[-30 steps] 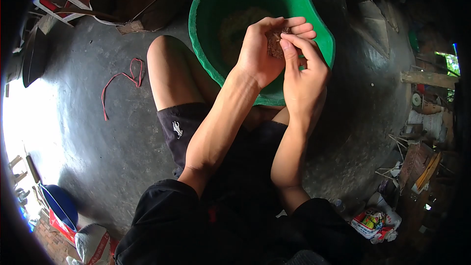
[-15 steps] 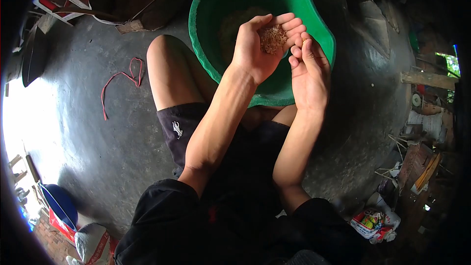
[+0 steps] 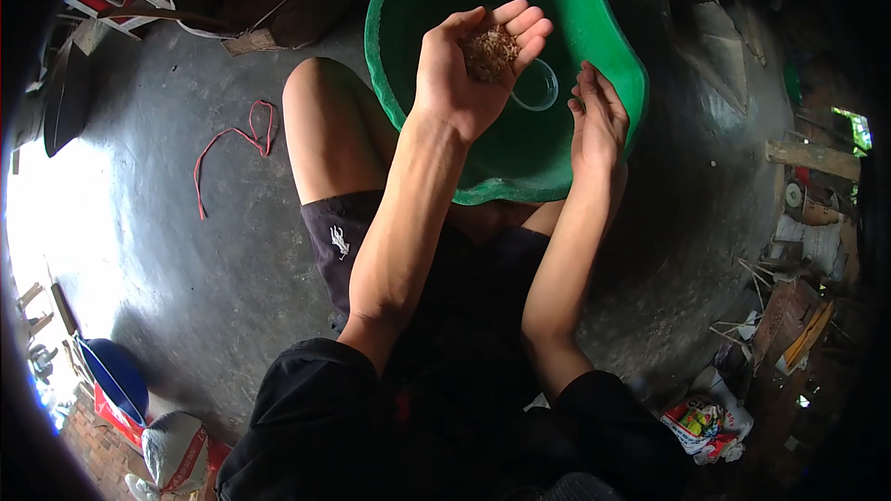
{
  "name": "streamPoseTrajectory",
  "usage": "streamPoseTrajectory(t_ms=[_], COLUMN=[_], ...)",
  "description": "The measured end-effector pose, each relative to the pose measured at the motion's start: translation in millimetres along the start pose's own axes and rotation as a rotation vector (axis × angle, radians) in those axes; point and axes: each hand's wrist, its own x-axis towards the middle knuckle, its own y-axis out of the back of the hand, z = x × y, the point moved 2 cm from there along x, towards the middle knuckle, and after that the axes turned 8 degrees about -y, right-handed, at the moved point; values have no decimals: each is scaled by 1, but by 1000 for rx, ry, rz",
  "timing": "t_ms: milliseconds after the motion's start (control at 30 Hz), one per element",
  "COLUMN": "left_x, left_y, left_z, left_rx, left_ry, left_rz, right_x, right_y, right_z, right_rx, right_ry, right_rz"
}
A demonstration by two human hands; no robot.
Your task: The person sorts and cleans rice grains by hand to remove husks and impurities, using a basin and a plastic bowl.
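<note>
Since half a second ago the hands have parted: the left hand has risen over the big green plastic basin, and the right hand has dropped away to the basin's near right rim, flat and open, holding nothing. That uncovers a small clear round cup lying inside the basin; what else is in the basin I cannot tell. The loose brownish clump of husky grain sits in the left hand's cupped, upturned palm, fingers spread and pointing away toward the far rim, and the clump itself is roundish with no clear long axis.

cluttered yard (bare concrete floor)
</note>
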Motion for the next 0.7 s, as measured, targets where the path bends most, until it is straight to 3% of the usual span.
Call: streamPoseTrajectory(t_ms=[200,700], left_x=[-1,-5], left_y=[1,-7], left_z=[-1,-4], left_rx=[2,19], left_ry=[5,10], left_rz=[4,16], right_x=[1,-25], right_y=[1,-10], right_z=[0,-18], right_rx=[-52,-136], right_ry=[50,172], right_rz=[100,18])
